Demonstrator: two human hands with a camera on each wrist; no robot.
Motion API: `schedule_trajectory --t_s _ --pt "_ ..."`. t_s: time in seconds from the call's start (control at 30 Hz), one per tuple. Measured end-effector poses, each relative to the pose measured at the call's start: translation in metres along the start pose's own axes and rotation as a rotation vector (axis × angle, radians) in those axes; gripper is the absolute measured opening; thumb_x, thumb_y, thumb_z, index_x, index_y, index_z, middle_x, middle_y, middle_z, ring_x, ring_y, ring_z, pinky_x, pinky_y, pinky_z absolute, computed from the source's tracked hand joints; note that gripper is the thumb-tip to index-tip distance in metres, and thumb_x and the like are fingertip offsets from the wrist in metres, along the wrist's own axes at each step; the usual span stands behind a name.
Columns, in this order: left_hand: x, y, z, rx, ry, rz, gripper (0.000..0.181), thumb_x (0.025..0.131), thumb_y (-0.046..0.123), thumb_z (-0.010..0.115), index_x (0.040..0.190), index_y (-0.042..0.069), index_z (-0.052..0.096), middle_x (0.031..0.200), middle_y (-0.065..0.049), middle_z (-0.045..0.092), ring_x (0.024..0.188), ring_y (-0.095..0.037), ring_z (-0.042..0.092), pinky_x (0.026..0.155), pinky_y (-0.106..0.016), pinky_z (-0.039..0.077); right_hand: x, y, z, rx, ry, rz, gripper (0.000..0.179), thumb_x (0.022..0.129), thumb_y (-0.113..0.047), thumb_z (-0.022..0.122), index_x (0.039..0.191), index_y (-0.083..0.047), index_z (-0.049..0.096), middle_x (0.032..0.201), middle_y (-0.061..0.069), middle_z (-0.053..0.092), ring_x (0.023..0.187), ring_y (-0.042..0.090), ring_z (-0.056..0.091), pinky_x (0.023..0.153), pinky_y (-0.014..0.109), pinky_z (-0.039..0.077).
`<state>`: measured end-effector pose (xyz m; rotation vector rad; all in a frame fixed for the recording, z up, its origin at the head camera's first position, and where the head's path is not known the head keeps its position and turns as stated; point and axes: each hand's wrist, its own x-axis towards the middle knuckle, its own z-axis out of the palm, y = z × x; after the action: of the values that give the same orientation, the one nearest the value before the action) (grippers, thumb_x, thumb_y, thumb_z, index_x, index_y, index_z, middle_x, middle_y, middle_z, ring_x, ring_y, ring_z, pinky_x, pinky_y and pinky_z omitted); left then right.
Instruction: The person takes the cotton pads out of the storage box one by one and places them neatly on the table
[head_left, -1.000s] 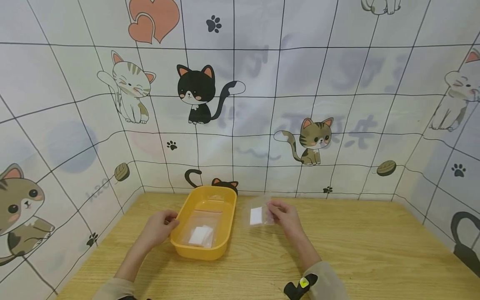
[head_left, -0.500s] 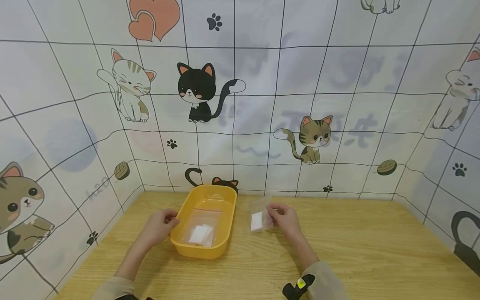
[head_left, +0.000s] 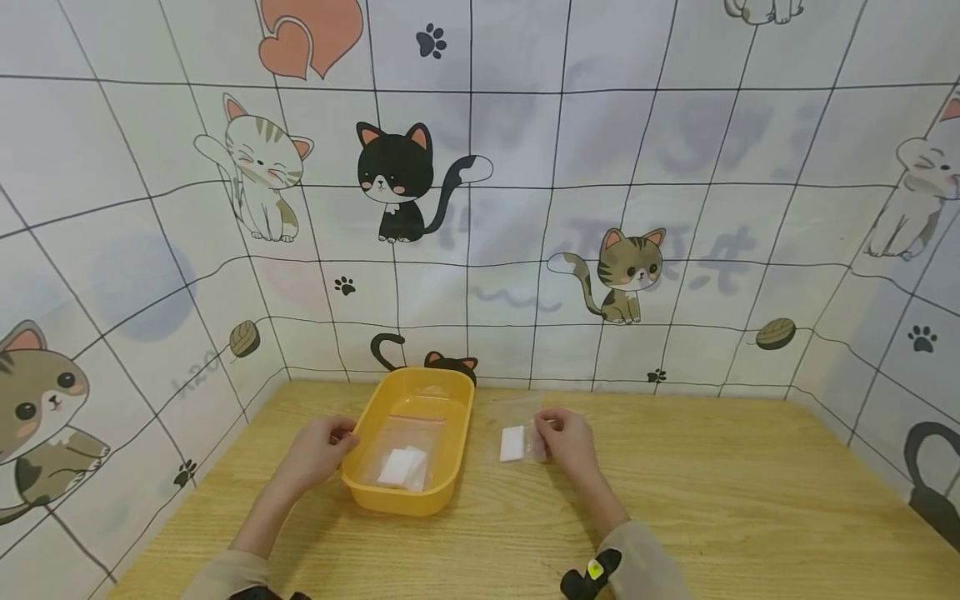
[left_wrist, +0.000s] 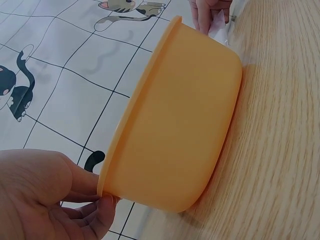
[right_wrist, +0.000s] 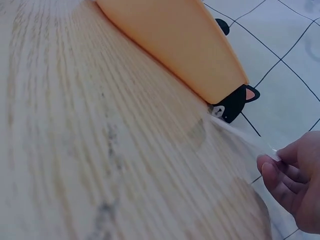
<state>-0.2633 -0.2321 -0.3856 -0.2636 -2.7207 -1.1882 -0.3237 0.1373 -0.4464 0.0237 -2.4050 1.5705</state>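
Observation:
A yellow plastic basin (head_left: pixel 408 503) stands on the table left of centre. My left hand (head_left: pixel 321 454) pinches its left rim between thumb and fingers, as the left wrist view shows up close. Inside the basin lies a clear zip bag (head_left: pixel 403 467) with white pieces in it. To the right of the basin, my right hand (head_left: pixel 567 440) pinches the edge of another clear plastic bag (head_left: pixel 513 444) that holds a white rectangular piece. In the right wrist view this bag (right_wrist: pixel 242 134) stretches from the fingertips toward the table, low over the wood.
The wooden table (head_left: pixel 735 483) runs back to a white cat-print cloth (head_left: pixel 510 225) hung as a wall behind and at both sides. The basin's far end is close to that back cloth. A black strap (head_left: pixel 591 575) sits at my right wrist.
The bag in my right hand has tipped from hanging upright to lying flatter, lower toward the table. My left hand and the basin stay in place.

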Motion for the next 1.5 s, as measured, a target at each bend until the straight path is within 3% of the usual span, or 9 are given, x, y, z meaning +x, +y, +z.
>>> schedule_trajectory --t_s 0.37,0.67,0.9,1.17,1.5 --pt "0.001 -0.002 0.001 0.002 -0.006 -0.017 0.021 0.095 -0.001 0.063 0.112 -0.012 0.067 0.089 -0.009 0.066 0.078 -0.02 0.063 0.059 -0.028 0.053 0.002 0.003 0.006 -0.129 -0.003 -0.056 0.012 0.095 -0.004 0.066 0.098 0.006 0.071 0.069 0.004 0.065 0.055 0.01 0.057 0.049 0.023 0.048" --pt "0.0 0.0 0.001 -0.008 -0.005 -0.019 0.023 0.095 -0.001 0.063 0.114 -0.014 0.065 0.093 -0.011 0.067 0.082 -0.023 0.064 0.062 -0.029 0.054 0.003 0.003 0.005 -0.149 0.021 -0.067 0.013 0.094 -0.006 0.068 0.096 0.007 0.072 0.072 0.006 0.067 0.055 0.01 0.057 0.048 0.023 0.048" --pt "0.0 0.0 0.001 -0.001 -0.002 -0.027 0.024 0.095 0.0 0.062 0.114 -0.015 0.064 0.093 -0.013 0.067 0.082 -0.023 0.063 0.062 -0.029 0.054 0.001 0.001 0.002 -0.096 0.018 -0.021 0.016 0.095 -0.004 0.064 0.098 0.01 0.07 0.072 0.009 0.066 0.054 0.013 0.06 0.048 0.023 0.052" --pt "-0.001 0.003 0.0 -0.007 -0.006 -0.028 0.024 0.096 0.0 0.062 0.114 -0.014 0.065 0.093 -0.013 0.067 0.082 -0.023 0.064 0.062 -0.028 0.054 0.001 0.001 -0.001 -0.133 0.022 0.0 0.019 0.095 -0.005 0.057 0.098 0.008 0.07 0.066 0.006 0.063 0.052 0.011 0.058 0.049 0.023 0.049" --pt "0.0 0.002 0.0 -0.007 -0.009 -0.028 0.023 0.096 0.0 0.062 0.114 -0.014 0.065 0.093 -0.01 0.067 0.082 -0.022 0.064 0.062 -0.029 0.055 0.002 -0.007 -0.006 -0.241 -0.013 -0.01 0.021 0.094 -0.007 0.057 0.097 0.006 0.072 0.076 0.007 0.067 0.067 0.017 0.061 0.062 0.031 0.052"
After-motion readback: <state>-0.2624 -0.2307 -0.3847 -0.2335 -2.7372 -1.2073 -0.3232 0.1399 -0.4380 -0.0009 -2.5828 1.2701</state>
